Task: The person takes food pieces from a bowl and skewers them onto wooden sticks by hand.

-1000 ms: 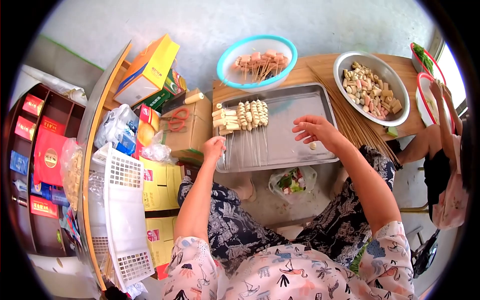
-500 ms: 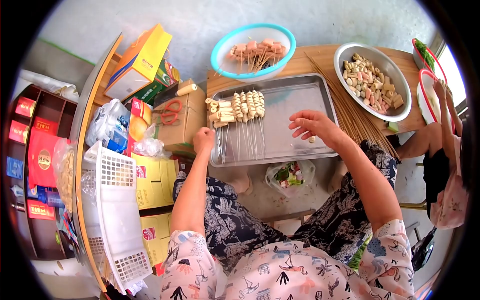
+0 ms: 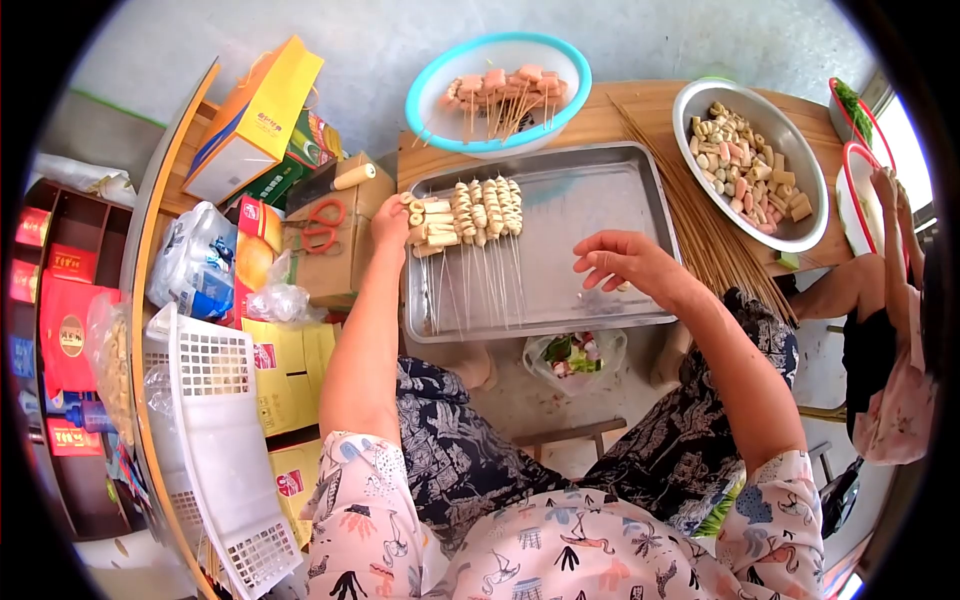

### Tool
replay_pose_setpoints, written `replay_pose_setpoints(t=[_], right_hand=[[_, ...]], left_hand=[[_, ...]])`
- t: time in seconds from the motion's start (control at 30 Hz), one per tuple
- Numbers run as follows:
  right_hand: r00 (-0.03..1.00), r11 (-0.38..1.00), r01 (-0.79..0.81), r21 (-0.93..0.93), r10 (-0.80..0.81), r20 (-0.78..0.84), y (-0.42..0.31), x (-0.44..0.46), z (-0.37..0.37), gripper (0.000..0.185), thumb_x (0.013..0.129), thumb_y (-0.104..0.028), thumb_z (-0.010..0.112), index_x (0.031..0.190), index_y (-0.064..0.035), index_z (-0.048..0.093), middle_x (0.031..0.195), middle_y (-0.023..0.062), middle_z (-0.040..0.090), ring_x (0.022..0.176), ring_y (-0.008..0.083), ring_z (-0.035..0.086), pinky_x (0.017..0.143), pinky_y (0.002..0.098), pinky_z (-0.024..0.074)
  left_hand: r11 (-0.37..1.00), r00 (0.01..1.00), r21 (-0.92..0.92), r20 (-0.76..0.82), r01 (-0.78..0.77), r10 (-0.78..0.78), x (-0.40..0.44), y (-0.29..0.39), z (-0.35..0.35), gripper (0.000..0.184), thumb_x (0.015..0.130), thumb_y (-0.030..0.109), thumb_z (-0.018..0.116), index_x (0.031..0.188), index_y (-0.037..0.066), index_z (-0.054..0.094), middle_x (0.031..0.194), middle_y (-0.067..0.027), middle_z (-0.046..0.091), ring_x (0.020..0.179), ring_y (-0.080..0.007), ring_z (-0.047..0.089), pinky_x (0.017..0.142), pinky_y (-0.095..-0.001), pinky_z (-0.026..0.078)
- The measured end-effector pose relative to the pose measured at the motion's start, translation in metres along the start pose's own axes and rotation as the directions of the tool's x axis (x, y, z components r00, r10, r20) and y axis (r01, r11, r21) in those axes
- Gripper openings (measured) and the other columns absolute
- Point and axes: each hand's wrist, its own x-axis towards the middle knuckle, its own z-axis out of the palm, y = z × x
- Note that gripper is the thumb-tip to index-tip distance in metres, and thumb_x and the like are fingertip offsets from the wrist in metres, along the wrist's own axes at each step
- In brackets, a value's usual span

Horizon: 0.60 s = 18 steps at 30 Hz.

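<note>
My left hand point(image 3: 391, 222) is at the left rim of the metal tray point(image 3: 590, 317), fingers curled in against the ends of pale rolled pieces point(image 3: 432, 222). Whether it grips one of them is hidden. Beside these rolls lie several skewers point(image 3: 488, 208) threaded with pale, twisted food, their thin sticks pointing towards me. Over the right part of the tray hovers my right hand point(image 3: 630, 264), palm down, its fingers stretched out and apart with nothing held. A small pale piece point(image 3: 624, 287) shows just beneath it.
A blue-rimmed bowl point(image 3: 412, 95) of pink skewers stands behind the tray. Right of it are loose bamboo sticks point(image 3: 700, 215) and a steel bowl point(image 3: 818, 200) of cut pieces. Scissors point(image 3: 323, 226) lie on a carton at left. Another person's hands point(image 3: 886, 190) are far right.
My left hand has moved away from me along the tray's left side, up to the rolled pieces. My right hand stays nearly in place. The view has shifted slightly.
</note>
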Motion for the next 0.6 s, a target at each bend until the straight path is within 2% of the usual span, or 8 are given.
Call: replay_pose_setpoints(t=[0.07, 0.1, 0.13, 0.2, 0.23, 0.3, 0.6], right_hand=[[1.000, 1.000, 0.001, 0.001, -0.001, 0.008, 0.000, 0.001, -0.001, 0.027, 0.094, -0.022, 0.052, 0.114, -0.0037, 0.056, 0.102, 0.0024, 0.064, 0.085, 0.0083, 0.060, 0.073, 0.0235, 0.0457], [1.000, 1.000, 0.002, -0.001, -0.002, 0.017, 0.000, 0.001, -0.001, 0.028, 0.094, -0.022, 0.053, 0.114, -0.0037, 0.056, 0.101, 0.0023, 0.064, 0.085, 0.0083, 0.060, 0.073, 0.0236, 0.0458], [1.000, 1.000, 0.001, -0.001, -0.001, 0.018, 0.001, 0.001, -0.001, 0.028, 0.094, -0.022, 0.053, 0.114, -0.0037, 0.056, 0.101, 0.0023, 0.064, 0.085, 0.0083, 0.060, 0.073, 0.0236, 0.0458], [1.000, 1.000, 0.007, -0.017, -0.007, 0.018, 0.000, 0.001, 0.000, 0.028, 0.093, -0.022, 0.053, 0.115, -0.0037, 0.056, 0.101, 0.0019, 0.064, 0.085, 0.0080, 0.060, 0.073, 0.0233, 0.0456], [1.000, 1.000, 0.009, -0.018, -0.008, 0.018, -0.001, 0.001, 0.000, 0.028, 0.093, -0.022, 0.053, 0.115, -0.0037, 0.056, 0.101, 0.0019, 0.064, 0.085, 0.0080, 0.060, 0.073, 0.0233, 0.0456], [1.000, 1.000, 0.005, -0.014, -0.005, 0.030, -0.002, -0.001, 0.002, 0.029, 0.094, -0.023, 0.053, 0.115, -0.0036, 0.056, 0.100, 0.0017, 0.063, 0.085, 0.0081, 0.060, 0.073, 0.0231, 0.0453], [0.999, 0.997, 0.045, -0.068, -0.045, 0.007, -0.004, -0.007, 0.000, 0.029, 0.094, -0.023, 0.052, 0.115, -0.0030, 0.056, 0.099, 0.0017, 0.063, 0.084, 0.0088, 0.060, 0.072, 0.0243, 0.0451]], left_hand=[[0.996, 0.990, -0.019, 0.109, -0.087, 0.088, 0.000, 0.003, 0.005, 0.035, 0.085, -0.005, 0.045, 0.116, 0.002, 0.060, 0.107, -0.0089, 0.065, 0.098, -0.0157, 0.061, 0.085, -0.0267, 0.047], [0.987, 0.984, 0.071, 0.117, -0.142, 0.133, 0.002, -0.002, 0.008, 0.035, 0.085, -0.006, 0.043, 0.114, 0.001, 0.061, 0.108, -0.0094, 0.065, 0.099, -0.0160, 0.061, 0.086, -0.0262, 0.046], [0.988, 0.984, 0.070, 0.117, -0.141, 0.132, 0.008, -0.009, 0.008, 0.035, 0.085, -0.006, 0.043, 0.114, 0.001, 0.061, 0.108, -0.0094, 0.065, 0.099, -0.0160, 0.061, 0.086, -0.0262, 0.046], [0.964, 0.965, 0.111, 0.135, -0.241, 0.226, 0.016, -0.015, 0.007, 0.035, 0.085, -0.006, 0.043, 0.114, 0.001, 0.061, 0.108, -0.0099, 0.065, 0.099, -0.0163, 0.061, 0.086, -0.0257, 0.046], [0.964, 0.964, 0.110, 0.135, -0.243, 0.227, 0.017, -0.015, 0.005, 0.035, 0.085, -0.006, 0.043, 0.114, 0.001, 0.061, 0.108, -0.0099, 0.065, 0.099, -0.0163, 0.061, 0.086, -0.0257, 0.046], [0.971, 0.968, 0.176, 0.219, -0.162, 0.122, 0.015, -0.010, 0.000, 0.040, 0.088, 0.002, 0.042, 0.124, 0.011, 0.057, 0.119, -0.0047, 0.060, 0.097, -0.0119, 0.057, 0.071, -0.0267, 0.045], [0.938, 0.968, 0.267, 0.180, -0.220, 0.176, -0.015, -0.007, -0.028, 0.040, 0.087, 0.005, 0.046, 0.126, 0.013, 0.056, 0.123, -0.0052, 0.056, 0.098, -0.0133, 0.054, 0.074, -0.0291, 0.046]])
